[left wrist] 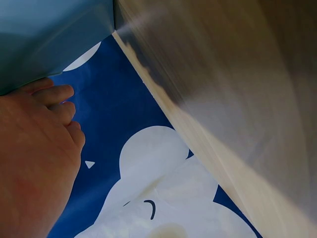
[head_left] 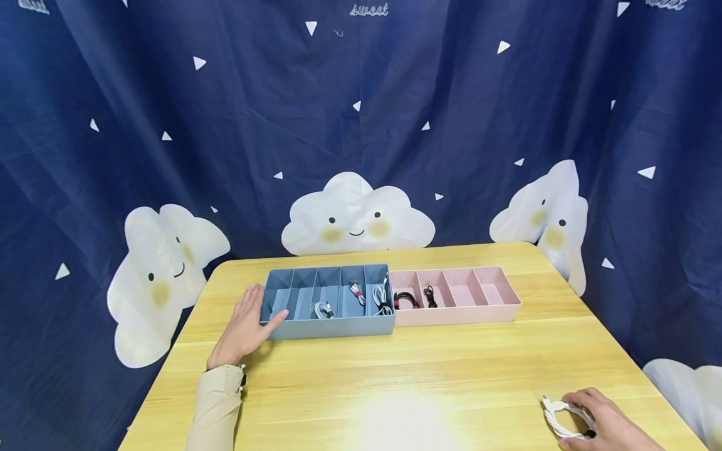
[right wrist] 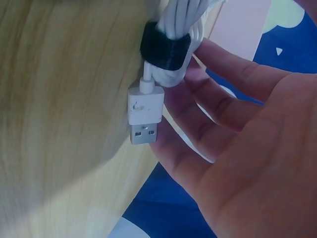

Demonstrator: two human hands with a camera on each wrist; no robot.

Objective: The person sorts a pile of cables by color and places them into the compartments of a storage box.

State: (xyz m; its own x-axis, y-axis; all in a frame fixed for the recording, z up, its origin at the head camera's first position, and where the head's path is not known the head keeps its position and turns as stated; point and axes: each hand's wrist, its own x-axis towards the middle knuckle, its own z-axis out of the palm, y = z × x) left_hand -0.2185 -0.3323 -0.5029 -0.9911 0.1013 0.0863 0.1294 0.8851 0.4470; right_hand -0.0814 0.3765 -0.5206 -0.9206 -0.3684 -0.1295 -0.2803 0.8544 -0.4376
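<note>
My left hand (head_left: 241, 327) rests against the left end of a blue divided organizer box (head_left: 338, 327). Its thumb lies over the front rim and the other fingers reach along the end wall. In the left wrist view, the fingers (left wrist: 58, 96) touch the box's underside edge. At the table's lower right, my right hand (head_left: 606, 421) holds a coiled white USB cable (head_left: 555, 425) with curled fingers. A black strap (right wrist: 166, 47) binds that coil, and the USB-A plug (right wrist: 144, 111) sticks out below it in the right wrist view.
A pink divided box (head_left: 451, 315) adjoins the blue one's right end. Black cables (head_left: 430, 297) lie in its two left compartments. White cables (head_left: 323, 309) lie in three right-hand blue compartments. Behind the wooden table (head_left: 316, 388) hangs a dark blue curtain (head_left: 316, 131) with clouds.
</note>
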